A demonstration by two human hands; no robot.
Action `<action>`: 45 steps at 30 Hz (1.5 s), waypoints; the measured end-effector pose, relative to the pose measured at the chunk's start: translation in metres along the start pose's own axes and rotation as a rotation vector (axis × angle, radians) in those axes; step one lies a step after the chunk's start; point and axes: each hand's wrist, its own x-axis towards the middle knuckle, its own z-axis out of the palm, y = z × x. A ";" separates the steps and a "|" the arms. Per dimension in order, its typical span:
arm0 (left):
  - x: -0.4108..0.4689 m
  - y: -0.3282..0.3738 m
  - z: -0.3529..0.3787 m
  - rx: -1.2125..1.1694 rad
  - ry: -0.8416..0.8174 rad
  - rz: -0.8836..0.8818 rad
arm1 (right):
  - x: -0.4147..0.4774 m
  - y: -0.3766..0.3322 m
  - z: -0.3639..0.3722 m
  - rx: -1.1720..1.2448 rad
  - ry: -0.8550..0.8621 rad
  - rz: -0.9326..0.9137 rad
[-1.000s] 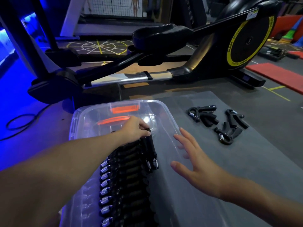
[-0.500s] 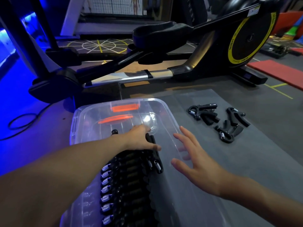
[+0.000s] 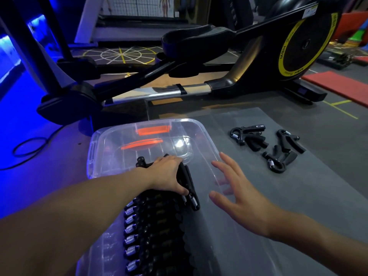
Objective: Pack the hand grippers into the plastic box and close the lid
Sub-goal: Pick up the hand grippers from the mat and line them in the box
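Clear plastic box point(image 3: 201, 136) sits centre frame on a grey floor mat point(image 3: 298, 196), lid off, orange latch point(image 3: 153, 130) showing through the far wall at 12 o'clock. A packed row of black hand grippers point(image 3: 159, 232) runs from the box middle down toward 6 o'clock, steel springs lined up on its left side. Left hand point(image 3: 169, 176) lies palm down on the far end of the row, fingers curled over the top gripper point(image 3: 188, 186), thumb pressed to its side; gripping it. Right hand point(image 3: 237, 196) is at 3 o'clock of that gripper, open, fingers spread, over the box's right rim; contact with the rim cannot be told. Three loose grippers point(image 3: 266, 148) lie on the mat at 2 o'clock, well apart from the box. Black and yellow elliptical trainer point(image 3: 219, 56) stands behind at 12 o'clock. Red mat point(image 3: 338, 84) far right.
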 end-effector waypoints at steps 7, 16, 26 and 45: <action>-0.004 0.007 -0.011 -0.113 -0.010 -0.040 | 0.000 -0.002 0.000 0.012 -0.003 0.011; -0.007 -0.001 0.001 0.040 -0.081 -0.022 | -0.001 -0.003 -0.001 0.019 -0.002 0.020; -0.005 -0.002 0.004 0.069 0.073 -0.020 | -0.002 -0.005 0.000 0.067 -0.014 0.049; -0.003 0.005 0.006 -0.050 -0.027 0.011 | 0.000 -0.002 0.001 0.030 0.008 0.009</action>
